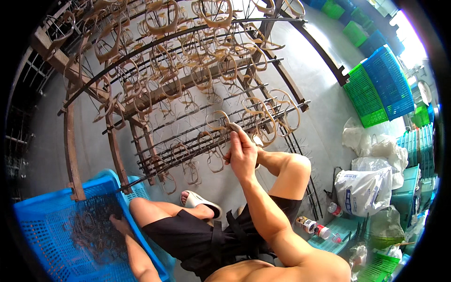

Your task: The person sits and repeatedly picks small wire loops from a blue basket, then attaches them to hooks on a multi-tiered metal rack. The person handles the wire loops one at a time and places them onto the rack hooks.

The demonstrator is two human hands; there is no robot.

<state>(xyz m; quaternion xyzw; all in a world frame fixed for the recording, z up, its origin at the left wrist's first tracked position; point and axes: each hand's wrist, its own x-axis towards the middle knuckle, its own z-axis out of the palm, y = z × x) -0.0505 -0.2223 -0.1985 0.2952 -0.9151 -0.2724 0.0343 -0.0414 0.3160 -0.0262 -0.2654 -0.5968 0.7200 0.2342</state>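
In front of me stands a rack of dark metal rods (188, 162), hung with many tan loops (162, 21) on thin wires. My right hand (243, 157) reaches up to the lower front rods, its fingers closed at the edge of one tan loop (217, 121). Other loops (260, 123) hang just right of those fingers. Down at the left, my left hand (121, 226) dips into a blue plastic basket (40, 225). It touches a tangled heap of dark thin wire pieces (94, 230), which hide its fingertips.
Brown rack legs (73, 145) stand close to the basket. At the right are stacked green and blue crates (380, 87), a white plastic bag (364, 190) and bottles (322, 231) by a teal tray (345, 225). Long thin rods (305, 171) lean past my right knee.
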